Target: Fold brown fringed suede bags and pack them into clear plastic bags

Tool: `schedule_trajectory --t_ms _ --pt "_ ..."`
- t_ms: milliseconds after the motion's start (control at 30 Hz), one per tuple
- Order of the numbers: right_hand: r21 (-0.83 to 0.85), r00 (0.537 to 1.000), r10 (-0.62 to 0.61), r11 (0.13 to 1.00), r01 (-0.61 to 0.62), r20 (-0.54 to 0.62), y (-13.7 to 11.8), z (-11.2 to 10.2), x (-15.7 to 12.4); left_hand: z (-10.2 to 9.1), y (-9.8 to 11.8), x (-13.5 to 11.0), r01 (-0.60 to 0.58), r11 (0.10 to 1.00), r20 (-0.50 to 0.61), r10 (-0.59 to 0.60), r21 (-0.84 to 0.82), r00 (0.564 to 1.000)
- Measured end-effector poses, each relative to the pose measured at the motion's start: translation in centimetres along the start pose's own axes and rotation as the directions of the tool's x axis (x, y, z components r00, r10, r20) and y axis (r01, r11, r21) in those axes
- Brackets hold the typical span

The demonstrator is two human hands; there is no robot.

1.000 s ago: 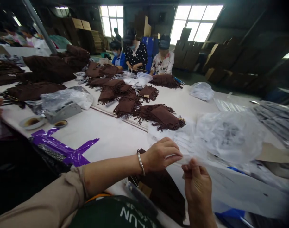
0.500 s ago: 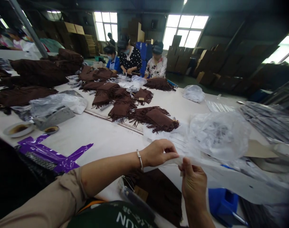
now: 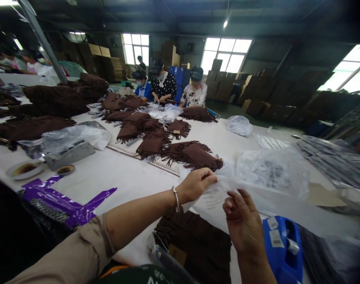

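My left hand point(image 3: 197, 183) pinches the top edge of a clear plastic bag point(image 3: 274, 205) that I hold up over the white table point(image 3: 123, 173). My right hand point(image 3: 241, 223) sits just below and to the right, fingers curled on the bag's near edge. Under my arms lies a brown fringed fabric piece point(image 3: 194, 240) at the table's near edge. A silver bangle circles my left wrist.
A blue tape dispenser point(image 3: 283, 246) stands at the right. More brown fringed pieces point(image 3: 194, 156) lie across the table's middle and far left. Purple plastic point(image 3: 58, 197), small dishes point(image 3: 24, 169) and crumpled clear bags point(image 3: 268, 169) lie around. Three people point(image 3: 163, 85) work at the far end.
Both hands lifted the clear bag higher and away from me. The view tipped down, so the blue tape dispenser and the brown piece below show more.
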State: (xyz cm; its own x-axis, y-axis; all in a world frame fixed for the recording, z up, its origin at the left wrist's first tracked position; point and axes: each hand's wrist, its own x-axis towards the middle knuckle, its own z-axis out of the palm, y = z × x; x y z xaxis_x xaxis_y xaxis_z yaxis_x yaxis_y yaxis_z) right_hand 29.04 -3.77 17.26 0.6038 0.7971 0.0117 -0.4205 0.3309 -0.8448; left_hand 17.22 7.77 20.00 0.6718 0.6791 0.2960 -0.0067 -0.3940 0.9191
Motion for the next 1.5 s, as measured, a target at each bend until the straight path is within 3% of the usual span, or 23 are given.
schedule_trajectory --t_ms 100,200,267,300,367,433,500,600,733,800,833,900,967,1033,1067,1167,1267,1333,1433,1500 --pt "0.048 0.978 -0.161 0.985 0.168 -0.13 -1.5 -2.2 0.9 -1.2 -0.6 0.7 0.152 0.936 -0.046 -0.176 -0.317 0.983" --pt "-0.051 0.859 -0.363 0.927 0.371 -0.361 -2.1 -7.2 1.7 -2.9 -1.3 1.0 0.206 0.799 -0.045 -0.279 -0.564 0.959" --pt "-0.138 0.82 -0.386 0.922 0.362 -0.423 -1.6 -10.4 1.8 -4.0 -1.7 1.1 0.214 0.723 -0.039 -0.316 -0.657 0.948" --pt "-0.153 0.846 -0.332 0.943 0.295 -0.418 -1.1 -11.6 1.7 -4.4 -1.9 1.2 0.217 0.693 -0.034 -0.329 -0.687 0.944" --pt "-0.115 0.947 -0.085 0.992 0.052 -0.309 0.2 -12.7 1.2 -5.0 -2.4 1.4 0.214 0.648 -0.026 -0.34 -0.731 0.94" --pt "-0.082 0.976 0.167 0.98 -0.179 -0.138 1.4 -12.4 0.8 -5.3 -3.2 1.7 0.207 0.628 -0.022 -0.336 -0.75 0.942" --pt "-0.097 0.971 0.227 0.967 -0.233 -0.068 2.2 -11.3 1.0 -5.5 -4.2 2.0 0.201 0.641 -0.025 -0.325 -0.741 0.945" --pt "-0.154 0.986 0.102 0.98 -0.122 -0.132 2.0 -9.7 2.5 -6.3 -5.9 2.6 0.211 0.769 -0.128 -0.355 -0.604 0.926" --pt "-0.216 0.982 -0.036 0.976 -0.004 -0.184 0.5 -7.8 4.9 -8.1 -6.8 2.7 0.177 0.895 -0.387 -0.346 -0.41 0.855" --pt "-0.276 0.982 -0.069 0.961 0.018 -0.174 -0.1 -6.2 5.2 -8.2 -6.2 2.2 0.11 0.938 -0.478 -0.266 -0.33 0.837" --pt "-0.34 0.985 -0.08 0.94 0.024 -0.151 -0.2 -5.1 5.1 -7.8 -5.7 1.8 0.077 0.964 -0.488 -0.196 -0.253 0.85" --pt "-0.511 0.994 -0.089 0.858 0.047 -0.058 0.0 -2.7 4.5 -6.4 -4.4 1.1 0.015 0.995 -0.378 -0.05 -0.094 0.925" --pt "-0.65 0.994 -0.092 0.752 0.111 0.063 0.7 -0.4 3.8 -4.4 -3.1 0.9 -0.021 1.0 -0.146 0.018 -0.02 0.989" --pt "-0.716 0.984 -0.1 0.675 0.178 0.15 1.4 1.4 3.2 -2.7 -2.2 1.4 0.011 0.999 0.022 -0.01 -0.035 1.0" --pt "-0.733 0.98 -0.105 0.651 0.197 0.17 1.7 1.9 3.0 -2.2 -1.9 1.8 0.035 0.998 0.042 -0.033 -0.043 0.999" --pt "-0.735 0.986 -0.073 0.66 0.159 0.148 1.6 2.0 3.0 -2.2 -1.9 2.8 0.056 0.995 -0.069 -0.061 -0.08 0.996" --pt "-0.581 0.999 -0.027 0.813 0.049 0.047 0.5 0.5 3.6 -3.2 -3.6 2.4 0.021 0.994 -0.233 -0.045 -0.105 0.971" --pt "-0.488 0.998 -0.06 0.871 0.053 0.001 -0.4 -0.5 4.1 -4.0 -5.2 1.8 0.057 0.996 -0.287 -0.074 -0.067 0.955" --pt "-0.588 0.984 -0.175 0.792 0.161 0.034 -1.9 -0.8 4.5 -5.2 -6.2 0.9 0.11 0.982 -0.316 -0.058 0.151 0.947" --pt "-0.728 0.966 -0.235 0.643 0.239 0.11 -2.9 -0.3 4.4 -5.9 -4.4 0.3 -0.003 0.917 -0.325 0.145 0.4 0.934"
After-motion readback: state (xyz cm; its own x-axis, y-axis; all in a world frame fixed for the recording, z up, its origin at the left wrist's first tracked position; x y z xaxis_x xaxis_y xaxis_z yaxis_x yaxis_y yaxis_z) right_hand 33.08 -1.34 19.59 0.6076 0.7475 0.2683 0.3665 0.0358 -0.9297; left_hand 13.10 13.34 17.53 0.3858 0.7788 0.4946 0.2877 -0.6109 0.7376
